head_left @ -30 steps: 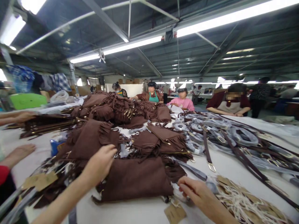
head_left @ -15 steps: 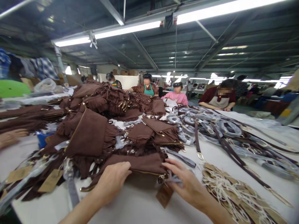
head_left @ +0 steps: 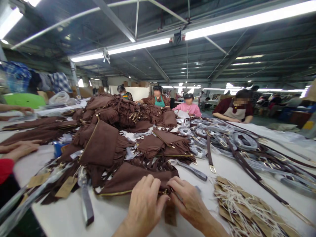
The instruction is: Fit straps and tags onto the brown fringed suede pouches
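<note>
A brown fringed bag (head_left: 138, 173) with a gold zipper lies at the front of the white table. Its right end is between my hands. My left hand (head_left: 145, 199) is closed on the bag's edge near the zipper end. Close beside it, my right hand (head_left: 186, 200) pinches at the same corner, where small metal hardware shows between the fingers; exactly what it grips is too small to tell. A brown paper tag (head_left: 170, 214) hangs below the two hands. Just behind the bag lies a wrapped strap (head_left: 191, 170).
Brown fringed bags (head_left: 103, 141) pile up ahead and left. Wrapped straps (head_left: 243, 141) spread on the right, with stringed paper tags (head_left: 242, 204) in front. Another person's hands (head_left: 22, 148) rest at the left edge. People (head_left: 234, 107) sit across the table.
My left hand has moved right along the bag to its right corner, beside my right hand. The bag lies flatter, and the view has shifted slightly left.
</note>
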`<state>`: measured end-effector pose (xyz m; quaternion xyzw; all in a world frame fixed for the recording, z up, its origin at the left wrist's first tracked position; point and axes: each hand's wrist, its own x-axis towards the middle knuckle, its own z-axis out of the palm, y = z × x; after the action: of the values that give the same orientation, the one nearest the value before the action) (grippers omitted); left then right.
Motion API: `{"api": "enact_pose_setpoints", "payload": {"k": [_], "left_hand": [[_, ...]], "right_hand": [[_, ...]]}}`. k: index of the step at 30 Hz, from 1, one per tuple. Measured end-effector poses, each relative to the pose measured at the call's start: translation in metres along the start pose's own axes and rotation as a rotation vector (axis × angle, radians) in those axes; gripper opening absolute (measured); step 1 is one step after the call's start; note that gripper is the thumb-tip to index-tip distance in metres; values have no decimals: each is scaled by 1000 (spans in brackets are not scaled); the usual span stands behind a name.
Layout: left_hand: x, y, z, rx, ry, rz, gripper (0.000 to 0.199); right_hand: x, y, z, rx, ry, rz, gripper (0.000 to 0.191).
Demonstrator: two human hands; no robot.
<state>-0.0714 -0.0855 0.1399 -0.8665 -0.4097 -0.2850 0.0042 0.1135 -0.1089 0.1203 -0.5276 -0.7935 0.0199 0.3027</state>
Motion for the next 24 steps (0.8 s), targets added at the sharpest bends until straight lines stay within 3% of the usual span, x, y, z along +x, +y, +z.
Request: {"api": "enact_pose_setpoints", "payload": {"k": [5, 9, 12, 15, 18, 20, 22, 24], "left_hand": [[-1, 19, 18, 172, -73, 89, 26], [4, 16, 17, 155, -158, 41, 24], [6, 3, 8, 144, -210, 0, 24], [-5, -36, -14, 219, -233, -61, 27], [-34, -94, -43, 320, -193, -191, 30], [-57, -129, -56, 329, -234, -239, 30], [-74, -151, -55, 266, -254, -160, 23], [-80, -160, -36, 234, -138, -27, 16]], "right_hand": [[1, 4, 5, 19, 55, -25, 17], [4, 12, 3, -11, 91, -39, 19], [5, 24, 0, -53, 114, -40, 23], [1, 47, -6, -90, 123, -2, 25], [-3, 70, -7, -104, 168, 50, 27], [-3, 76, -3, -93, 184, 48, 28], [1, 72, 4, -62, 162, 24, 30], [5, 61, 13, -17, 116, -1, 33]]}}
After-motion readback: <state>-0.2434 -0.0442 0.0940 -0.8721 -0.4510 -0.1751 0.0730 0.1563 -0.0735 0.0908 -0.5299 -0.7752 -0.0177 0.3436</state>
